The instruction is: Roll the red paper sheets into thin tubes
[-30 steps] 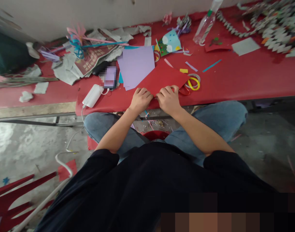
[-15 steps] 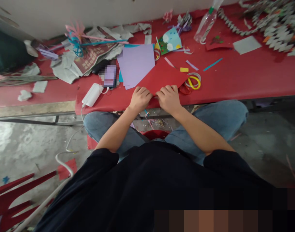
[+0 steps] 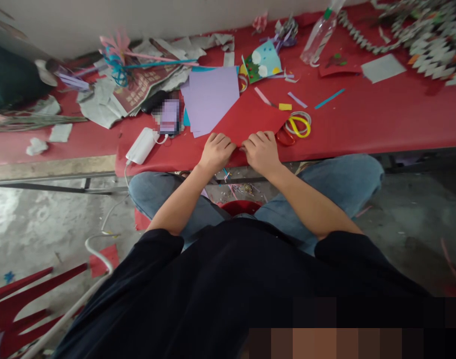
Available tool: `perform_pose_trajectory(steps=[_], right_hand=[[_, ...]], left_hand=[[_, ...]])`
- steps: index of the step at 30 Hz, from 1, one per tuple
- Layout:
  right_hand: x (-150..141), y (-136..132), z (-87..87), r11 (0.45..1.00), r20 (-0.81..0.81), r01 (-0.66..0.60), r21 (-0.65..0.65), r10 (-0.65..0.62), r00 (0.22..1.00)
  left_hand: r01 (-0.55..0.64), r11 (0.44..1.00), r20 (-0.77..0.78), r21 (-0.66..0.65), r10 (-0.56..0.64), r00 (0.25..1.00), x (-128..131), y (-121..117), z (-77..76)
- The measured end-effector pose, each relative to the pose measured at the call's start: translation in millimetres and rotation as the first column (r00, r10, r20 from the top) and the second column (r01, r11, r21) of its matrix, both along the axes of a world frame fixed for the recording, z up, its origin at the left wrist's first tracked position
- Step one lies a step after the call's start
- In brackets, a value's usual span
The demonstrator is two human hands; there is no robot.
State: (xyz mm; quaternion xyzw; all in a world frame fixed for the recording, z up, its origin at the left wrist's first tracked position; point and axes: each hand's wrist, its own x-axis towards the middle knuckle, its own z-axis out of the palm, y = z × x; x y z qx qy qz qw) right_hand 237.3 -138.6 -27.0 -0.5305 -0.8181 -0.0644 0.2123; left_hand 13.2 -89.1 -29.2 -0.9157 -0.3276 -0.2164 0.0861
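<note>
Hands: While the left hand [image 3: 218, 151] and right hand [image 3: 262, 152] nearly meet, both appear to pinch the red paper sheet [image 3: 252, 118] by its near edge.
Near edge: seemingly being worked; any fold is hidden.
Broad remainder: flat, unfolded.
Yellow-handled scissors [image 3: 308, 130]: beside the sheet, unheld.
Lilac paper sheets [image 3: 215, 97]: beyond, partly overlapped, unfolded.

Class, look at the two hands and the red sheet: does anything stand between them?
Nothing visible does. The left hand and right hand both hold the near edge of the red sheet. The purple sheets at its left and the yellow loop near its right corner are not in the way.
</note>
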Motion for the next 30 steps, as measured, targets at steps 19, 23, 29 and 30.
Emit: perform_pose_trajectory(steps=[19, 23, 29, 30], right_hand=[[2.0, 1.2, 0.9, 1.000, -0.006, -0.018, 0.015, 0.018, 1.000], [2.2, -0.3, 2.3, 0.999, 0.003, -0.025, 0.034, 0.025, 1.000], [2.3, 1.6, 1.2, 1.000, -0.029, -0.007, 0.011, 0.007, 1.000], [2.2, 1.9, 1.2, 1.000, -0.034, -0.008, 0.006, 0.008, 0.999]], left_hand=[[0.031, 0.998, -0.035, 0.063, -0.029, 0.999, -1.3, 0.0, 2.1], [0.048, 0.996, -0.065, 0.076, -0.043, 0.997, -1.2, 0.4, 3.5], [0.019, 0.999, -0.043, 0.039, -0.017, 0.999, 1.1, -1.8, 4.1], [0.013, 0.999, -0.040, 0.049, -0.011, 0.999, 1.2, -2.4, 4.0]])
